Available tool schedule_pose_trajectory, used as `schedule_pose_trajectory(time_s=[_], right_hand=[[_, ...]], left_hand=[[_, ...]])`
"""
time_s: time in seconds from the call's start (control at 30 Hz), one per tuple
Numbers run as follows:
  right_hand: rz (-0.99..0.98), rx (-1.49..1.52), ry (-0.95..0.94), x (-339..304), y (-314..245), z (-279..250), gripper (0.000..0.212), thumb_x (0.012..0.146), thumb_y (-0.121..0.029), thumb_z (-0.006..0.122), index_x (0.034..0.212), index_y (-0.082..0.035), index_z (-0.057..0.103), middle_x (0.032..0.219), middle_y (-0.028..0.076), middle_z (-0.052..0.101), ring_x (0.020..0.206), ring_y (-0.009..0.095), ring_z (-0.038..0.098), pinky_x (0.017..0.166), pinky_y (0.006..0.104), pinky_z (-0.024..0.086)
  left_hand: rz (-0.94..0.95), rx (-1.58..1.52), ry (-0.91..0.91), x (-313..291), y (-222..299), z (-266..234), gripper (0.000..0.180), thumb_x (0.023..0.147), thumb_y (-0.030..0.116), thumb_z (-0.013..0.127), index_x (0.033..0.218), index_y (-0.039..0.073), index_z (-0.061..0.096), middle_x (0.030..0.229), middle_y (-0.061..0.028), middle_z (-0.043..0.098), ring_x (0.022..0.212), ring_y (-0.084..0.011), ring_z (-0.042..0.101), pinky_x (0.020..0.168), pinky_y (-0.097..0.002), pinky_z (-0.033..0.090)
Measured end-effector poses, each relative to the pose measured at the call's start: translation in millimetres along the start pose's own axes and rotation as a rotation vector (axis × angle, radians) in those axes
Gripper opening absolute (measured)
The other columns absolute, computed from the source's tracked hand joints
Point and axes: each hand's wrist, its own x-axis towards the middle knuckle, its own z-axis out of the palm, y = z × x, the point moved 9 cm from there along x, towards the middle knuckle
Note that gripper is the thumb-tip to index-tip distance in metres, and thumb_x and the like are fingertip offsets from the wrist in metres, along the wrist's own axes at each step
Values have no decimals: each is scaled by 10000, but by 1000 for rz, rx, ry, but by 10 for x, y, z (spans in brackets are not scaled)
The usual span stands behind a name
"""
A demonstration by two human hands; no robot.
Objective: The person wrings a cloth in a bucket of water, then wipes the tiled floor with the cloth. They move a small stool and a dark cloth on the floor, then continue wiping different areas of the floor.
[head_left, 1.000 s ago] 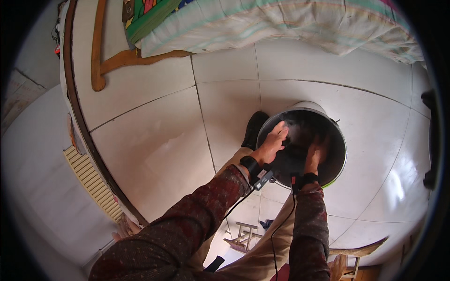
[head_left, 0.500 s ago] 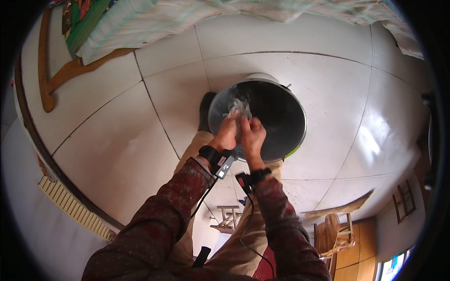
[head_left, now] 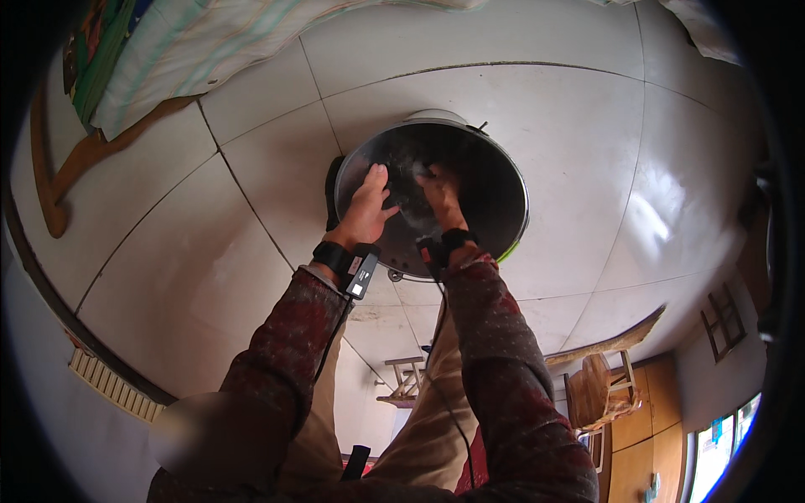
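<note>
A round, deep, dark-walled metal bucket (head_left: 501, 191) with a pale rim stands on the floor before me, its mouth facing up. My left hand (head_left: 364, 211) is over its left side, fingers apart, holding nothing. Inside the mouth, my right hand (head_left: 444, 199) has its fingers curled at a grey, translucent, crumpled clump (head_left: 419, 170). Blur and the dark interior hide its exact shape. Black bands with small devices circle both wrists.
Striped cloth (head_left: 210, 42) hangs at the upper left beside a curved wooden leg (head_left: 46, 180). A wooden stool (head_left: 406, 379) lies beyond my legs, and a wooden chair (head_left: 599, 390) is at the lower right. Pale tiles (head_left: 579, 142) surround the bucket.
My hands were together on the grey clump; now they are apart. The left has opened and let go, while the right has reached farther into the bucket. The view has shifted.
</note>
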Motion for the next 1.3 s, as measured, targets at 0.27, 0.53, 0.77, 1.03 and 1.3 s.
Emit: schedule_pose_trajectory(time_s=[0.27,0.53,0.77,1.03,1.3], right_hand=[[116,842,103,-787,-904,-521,307,809,-181,706,632,-34,502,589,57,448,625,116,411,570,303,367],[372,-43,305,-221,128,-312,336,903,-304,522,673,-79,618,666,172,605,621,369,602,566,506,445],[321,230,458,-166,601,-32,347,864,-259,628,1076,13,592,851,147,652,699,315,624,636,417,490],[388,1218,-107,-960,-818,-365,292,831,-285,712,869,-1,656,663,45,596,611,85,530,571,241,441],[586,-13,191,-464,90,-459,434,905,-459,462,808,-105,695,705,198,649,681,399,649,622,500,511]], left_hand=[[-130,-265,-336,-60,-68,251,350,995,343,425,1202,75,514,1005,-72,638,924,-212,612,857,-327,493],[193,-7,-255,105,121,365,189,998,219,479,1048,71,585,1033,0,603,988,-120,561,909,-289,433],[42,126,-107,8,113,228,676,983,355,497,1495,122,122,1541,-104,145,1427,-340,44,1078,-558,219],[-11,-32,-133,20,164,117,444,960,290,553,1337,103,414,1176,-34,556,953,-157,576,760,-338,524],[121,-83,-258,-65,-47,476,214,985,216,505,1168,112,543,1104,-23,594,1028,-159,572,911,-332,468]])
